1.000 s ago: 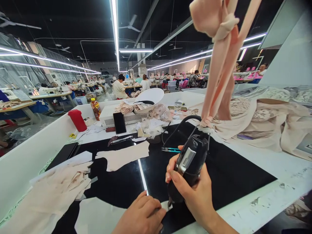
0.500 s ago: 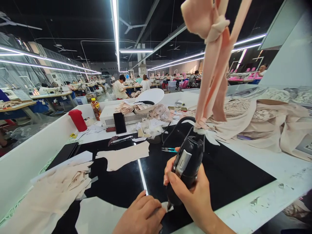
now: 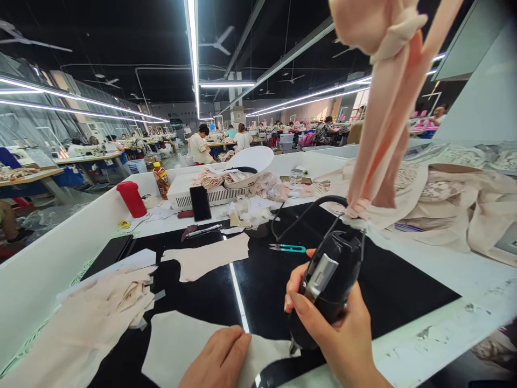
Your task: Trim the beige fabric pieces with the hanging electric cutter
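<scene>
My right hand point(image 3: 331, 328) wraps round a black handheld electric tool point(image 3: 335, 285) with a silver plate on its side. Its metal tip meets the right end of a pale fabric piece point(image 3: 173, 345); whether it cuts in, I cannot tell. My left hand point(image 3: 218, 355) lies flat on that piece, fingers stretched out, with nothing in them. Knotted pink fabric strips point(image 3: 379, 118) hang from above and tie onto the tool's top. Beyond the tool are teal thread snips point(image 3: 288, 248). Another pale fabric piece point(image 3: 210, 256) lies farther back on the black board point(image 3: 404, 291).
A heap of pale pieces point(image 3: 92, 323) lies at left. Behind the board stand a phone point(image 3: 200, 203), a red cup point(image 3: 131, 199) and a bottle point(image 3: 160, 180). More fabric point(image 3: 452, 199) is piled at right. People sit at sewing tables beyond the white table wall point(image 3: 60, 242).
My right hand and the tool have shifted right, and the hanging strips have swung with them. The fabric piece has moved up and right. My left hand lies flatter and farther left.
</scene>
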A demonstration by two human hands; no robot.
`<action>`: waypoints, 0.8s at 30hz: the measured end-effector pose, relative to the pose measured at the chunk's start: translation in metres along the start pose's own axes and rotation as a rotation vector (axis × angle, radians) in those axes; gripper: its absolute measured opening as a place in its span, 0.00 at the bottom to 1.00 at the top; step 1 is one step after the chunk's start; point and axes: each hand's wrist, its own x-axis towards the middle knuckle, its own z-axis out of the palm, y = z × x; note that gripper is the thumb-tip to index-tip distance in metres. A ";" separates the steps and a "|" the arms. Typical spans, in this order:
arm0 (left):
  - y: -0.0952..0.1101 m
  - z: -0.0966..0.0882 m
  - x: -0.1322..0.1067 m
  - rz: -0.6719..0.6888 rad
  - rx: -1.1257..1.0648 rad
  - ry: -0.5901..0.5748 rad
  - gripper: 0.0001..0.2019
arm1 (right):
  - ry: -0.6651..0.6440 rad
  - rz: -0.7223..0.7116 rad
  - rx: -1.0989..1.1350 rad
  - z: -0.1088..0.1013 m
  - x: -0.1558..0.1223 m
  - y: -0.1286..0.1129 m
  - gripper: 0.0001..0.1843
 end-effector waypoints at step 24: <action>0.021 -0.007 0.026 0.143 0.311 0.092 0.23 | 0.090 -0.061 0.018 0.001 -0.020 -0.002 0.24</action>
